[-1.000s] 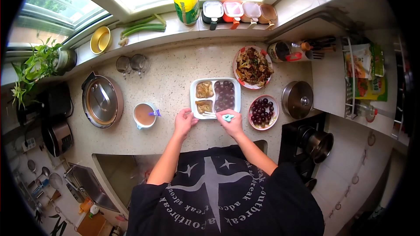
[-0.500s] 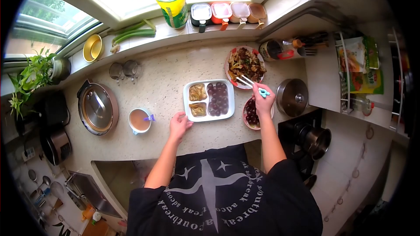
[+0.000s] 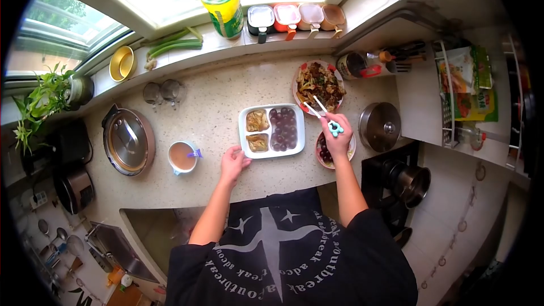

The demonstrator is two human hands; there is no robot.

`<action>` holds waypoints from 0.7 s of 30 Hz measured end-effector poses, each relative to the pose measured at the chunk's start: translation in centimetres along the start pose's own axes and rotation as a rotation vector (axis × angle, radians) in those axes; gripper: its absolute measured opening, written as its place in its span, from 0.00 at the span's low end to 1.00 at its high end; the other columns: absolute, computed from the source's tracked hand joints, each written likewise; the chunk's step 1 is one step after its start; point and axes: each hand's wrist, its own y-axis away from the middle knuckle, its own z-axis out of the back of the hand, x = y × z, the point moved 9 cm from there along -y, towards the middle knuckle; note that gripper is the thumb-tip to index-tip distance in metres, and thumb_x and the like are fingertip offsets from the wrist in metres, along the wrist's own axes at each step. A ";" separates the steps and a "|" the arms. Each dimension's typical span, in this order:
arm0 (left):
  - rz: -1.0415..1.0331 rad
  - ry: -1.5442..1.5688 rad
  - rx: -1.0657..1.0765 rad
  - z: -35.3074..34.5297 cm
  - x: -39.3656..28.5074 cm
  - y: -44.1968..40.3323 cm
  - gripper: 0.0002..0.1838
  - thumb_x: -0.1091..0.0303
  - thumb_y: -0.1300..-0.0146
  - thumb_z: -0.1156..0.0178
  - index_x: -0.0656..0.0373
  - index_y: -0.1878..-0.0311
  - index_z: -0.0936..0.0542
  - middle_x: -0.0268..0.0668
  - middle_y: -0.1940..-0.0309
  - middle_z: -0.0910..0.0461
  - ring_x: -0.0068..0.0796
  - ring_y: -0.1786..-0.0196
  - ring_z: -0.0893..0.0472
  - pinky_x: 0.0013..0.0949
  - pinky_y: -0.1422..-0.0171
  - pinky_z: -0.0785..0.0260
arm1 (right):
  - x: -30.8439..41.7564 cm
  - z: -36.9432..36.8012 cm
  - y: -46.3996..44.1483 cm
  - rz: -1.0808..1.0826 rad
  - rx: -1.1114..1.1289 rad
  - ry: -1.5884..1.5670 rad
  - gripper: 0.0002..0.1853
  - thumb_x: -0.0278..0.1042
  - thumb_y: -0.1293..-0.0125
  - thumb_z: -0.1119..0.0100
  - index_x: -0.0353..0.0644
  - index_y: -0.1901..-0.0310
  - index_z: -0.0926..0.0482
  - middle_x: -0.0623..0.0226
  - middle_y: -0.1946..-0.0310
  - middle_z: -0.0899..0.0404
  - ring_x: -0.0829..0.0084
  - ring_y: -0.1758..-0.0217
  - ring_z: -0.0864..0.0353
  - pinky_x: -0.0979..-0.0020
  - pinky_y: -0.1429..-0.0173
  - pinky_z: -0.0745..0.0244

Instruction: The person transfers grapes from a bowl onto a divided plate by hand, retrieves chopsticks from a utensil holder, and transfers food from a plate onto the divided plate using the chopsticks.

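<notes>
My right hand [image 3: 338, 137] is closed round a pair of white chopsticks [image 3: 315, 106] with a teal ring-shaped holder. Their tips are spread at the near edge of a plate of cooked food [image 3: 318, 82], brown pieces mixed with paler strips. Below that hand and partly hidden by it, a bowl of dark round fruit [image 3: 325, 153] sits on the counter. My left hand [image 3: 233, 162] lies with loosely stretched fingers at the lower left corner of a white divided lunch box [image 3: 266, 155]. Two small compartments hold brownish food [image 3: 257, 120]; the large one holds dark round fruit [image 3: 283, 129].
Left of the box stand a mug of milky brown drink [image 3: 182, 156], a lidded pan [image 3: 129, 140] and two glasses [image 3: 169, 92]. A metal lid [image 3: 379, 127] lies right of the bowl, near the stove [image 3: 391, 173]. Seasoning boxes [image 3: 287, 17] line the sill.
My right hand has shifted slightly left and turned, bringing the teal holder into fuller view. The chopstick tips have moved a little toward the plate's near edge. My left hand stays beside the box.
</notes>
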 end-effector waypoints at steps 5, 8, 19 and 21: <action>0.042 0.009 0.001 -0.3 -0.4 -0.1 0.14 0.71 0.24 0.39 0.63 0.40 0.25 0.39 0.60 0.15 0.27 0.63 0.12 0.26 0.59 0.16 | 3.3 -2.2 5.1 0.262 0.139 0.081 0.19 0.30 0.46 0.17 0.39 0.54 0.14 0.60 0.61 0.17 0.61 0.62 0.15 0.65 0.56 0.19; 0.015 -0.048 0.034 -0.7 -1.0 -0.1 0.09 0.72 0.25 0.38 0.62 0.47 0.25 0.37 0.63 0.16 0.24 0.65 0.14 0.25 0.60 0.16 | 2.9 -3.4 8.2 0.297 0.160 0.098 0.19 0.31 0.45 0.18 0.39 0.52 0.14 0.60 0.61 0.17 0.61 0.61 0.14 0.65 0.57 0.17; -0.151 -0.142 0.073 0.7 -0.8 -0.7 0.09 0.81 0.36 0.39 0.57 0.60 0.27 0.31 0.64 0.17 0.17 0.69 0.19 0.22 0.69 0.28 | -3.8 -2.9 11.4 -0.485 0.036 -0.674 0.12 0.23 0.30 0.38 0.31 0.47 0.18 0.60 0.59 0.15 0.69 0.63 0.13 0.69 0.59 0.12; -0.101 -0.030 0.038 0.6 -1.6 0.3 0.09 0.82 0.37 0.39 0.59 0.56 0.25 0.31 0.61 0.16 0.17 0.67 0.19 0.21 0.70 0.29 | -5.1 -2.8 11.3 -0.579 0.002 -0.757 0.13 0.25 0.28 0.40 0.30 0.45 0.20 0.57 0.58 0.14 0.66 0.65 0.12 0.67 0.59 0.13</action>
